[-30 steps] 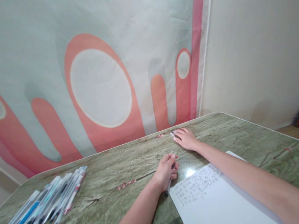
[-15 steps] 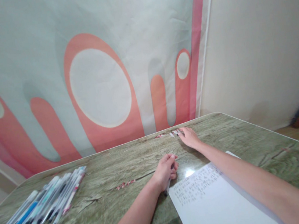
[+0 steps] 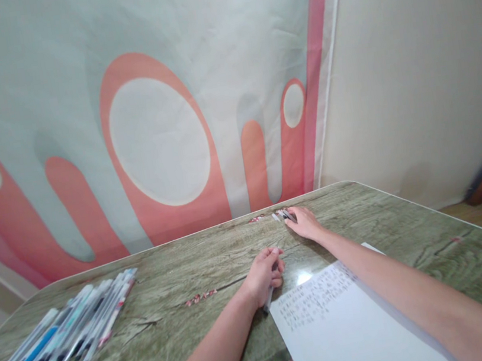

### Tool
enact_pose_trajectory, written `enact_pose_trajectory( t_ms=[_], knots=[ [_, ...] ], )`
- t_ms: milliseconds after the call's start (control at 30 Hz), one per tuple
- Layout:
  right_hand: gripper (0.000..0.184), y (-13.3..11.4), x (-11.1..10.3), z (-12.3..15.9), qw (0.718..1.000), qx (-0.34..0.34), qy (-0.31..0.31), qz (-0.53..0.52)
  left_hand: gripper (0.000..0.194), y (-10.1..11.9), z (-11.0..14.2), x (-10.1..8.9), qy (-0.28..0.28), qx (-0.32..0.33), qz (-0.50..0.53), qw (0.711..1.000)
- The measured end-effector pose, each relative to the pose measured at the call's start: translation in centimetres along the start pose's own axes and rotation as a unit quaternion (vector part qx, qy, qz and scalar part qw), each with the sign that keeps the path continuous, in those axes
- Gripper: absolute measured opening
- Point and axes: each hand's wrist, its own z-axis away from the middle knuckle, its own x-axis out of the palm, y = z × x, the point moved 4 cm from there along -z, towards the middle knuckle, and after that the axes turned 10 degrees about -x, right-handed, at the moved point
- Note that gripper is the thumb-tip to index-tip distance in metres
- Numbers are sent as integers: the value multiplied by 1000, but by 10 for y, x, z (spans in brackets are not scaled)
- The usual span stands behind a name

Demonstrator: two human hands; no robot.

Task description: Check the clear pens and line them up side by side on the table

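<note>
My left hand (image 3: 266, 275) is closed around a pen (image 3: 267, 301), whose dark lower end sticks out below the palm beside the top left corner of a white sheet of paper (image 3: 347, 333). Handwriting covers the upper part of the sheet. Farther off, near the table's back edge, my right hand (image 3: 304, 222) has its fingertips pinched on a small dark-and-clear piece that looks like a pen cap (image 3: 289, 216). Several small whitish pieces, apparently more caps (image 3: 275, 217), lie just left of those fingers. My right forearm passes over the sheet's right side.
A bundle of pens (image 3: 71, 327), mostly clear and grey with one blue, lies at the table's left. The wood-patterned table (image 3: 178, 339) has printed pink flowers. Behind it hangs a grey and coral sheet (image 3: 231, 44) beside a pale wall (image 3: 409, 73).
My right fingers have shifted slightly at the small caps, and more of the dark piece shows at their tips. My left hand keeps its hold on the pen. The view has moved very slightly.
</note>
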Motion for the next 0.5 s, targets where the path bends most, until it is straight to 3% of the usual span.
enact_pose_trajectory(
  t_ms=[200,333,400,500],
  knots=[
    [31,-13,-14,-1,997,-21,7,-74,17,4,0,-6,-14,-6,85,996],
    [27,-36,-22,-2,980,-68,-71,-171,16,5,-2,-9,-28,-11,120,992],
    [28,-51,-19,3,935,-70,-162,-308,15,5,-3,-10,-34,-14,136,990],
    [28,-72,-14,14,813,-22,-274,-514,12,4,-4,-11,-37,-18,156,987]
  ],
)
